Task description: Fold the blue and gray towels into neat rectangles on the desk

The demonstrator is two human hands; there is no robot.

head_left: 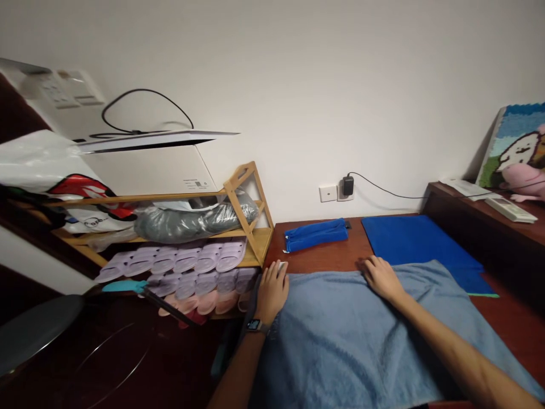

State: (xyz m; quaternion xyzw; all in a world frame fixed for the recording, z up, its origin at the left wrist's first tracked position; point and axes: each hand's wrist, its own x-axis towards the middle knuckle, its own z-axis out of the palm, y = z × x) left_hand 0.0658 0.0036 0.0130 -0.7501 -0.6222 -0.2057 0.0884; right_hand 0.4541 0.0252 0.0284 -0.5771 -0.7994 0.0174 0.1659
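Note:
A grey-blue towel point(340, 329) lies spread over the reddish-brown tabletop, with soft wrinkles near me. At its far left corner rests my left hand point(272, 291), open, palm down with the fingers stretched forward; a watch is on that wrist. A small white tag point(281, 266) shows beside its fingers. My right hand point(382, 278) lies on the towel's far edge, open with fingers slightly bent over the cloth. Beyond the hands is a folded blue cloth point(315, 234). A larger flat blue cloth point(417, 238) lies to the right, partly under the towel.
To the left stands a wooden rack point(255, 233) with lilac slippers point(191, 258), a bagged grey item and a white box point(157, 167). A dark stool point(38, 326) is at lower left. A plugged-in black adapter point(348, 185) trails its cord toward a raised shelf point(481, 227).

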